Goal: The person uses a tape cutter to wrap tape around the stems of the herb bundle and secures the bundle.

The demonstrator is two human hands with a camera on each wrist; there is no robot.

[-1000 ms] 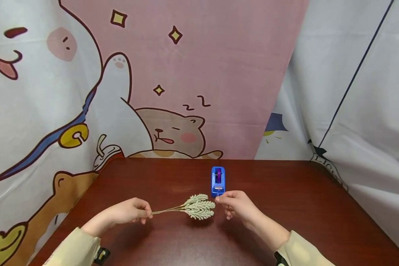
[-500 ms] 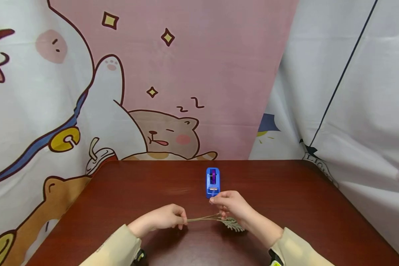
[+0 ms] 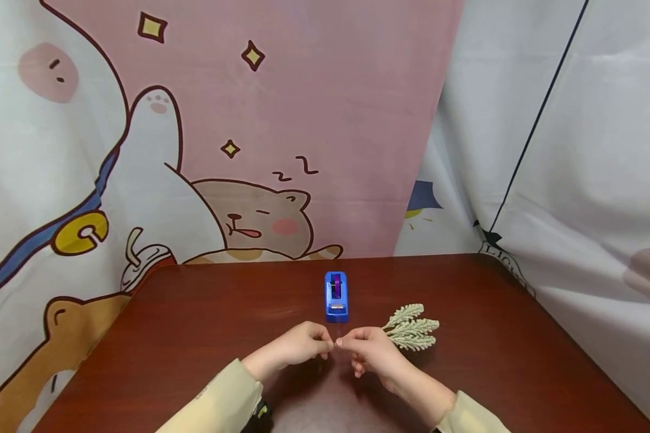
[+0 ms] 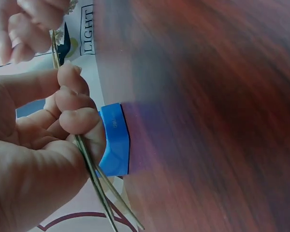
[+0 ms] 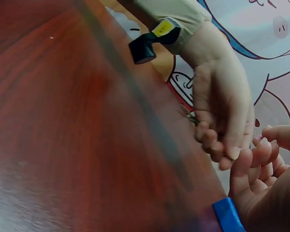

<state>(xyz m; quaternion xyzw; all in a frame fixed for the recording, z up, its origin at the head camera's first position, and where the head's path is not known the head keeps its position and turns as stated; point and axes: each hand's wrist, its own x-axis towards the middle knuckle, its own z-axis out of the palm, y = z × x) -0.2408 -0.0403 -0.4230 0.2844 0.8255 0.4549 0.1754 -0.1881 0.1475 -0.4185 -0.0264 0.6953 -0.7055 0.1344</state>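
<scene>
L hand (image 3: 298, 347) grips sprig stems (image 4: 93, 168), ends visible in L wrist cam, hidden in head cam. R hand (image 3: 376, 353) just beside, can't tell if holding. Sprig heads (image 3: 414, 334) twd desk's (image 3: 211, 307) R edge; tape dispenser (image 3: 336, 314) nr far edge.

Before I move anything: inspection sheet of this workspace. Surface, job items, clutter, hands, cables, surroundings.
Surface: red-brown table, visible grain, glare toward the near side.
Job items: pale green sprigs to the right; blue tape dispenser beyond the hands, held by neither.
Clutter: nothing seen.
Hands: left hand grips the sprigs' stems; right hand pinches something too small to identify, fingertips close to the left's.
Cables: nothing certain; a dark line on the right-side cloth could be print or cord.
Surroundings: cartoon-print cloth behind the table and at both sides.
</scene>
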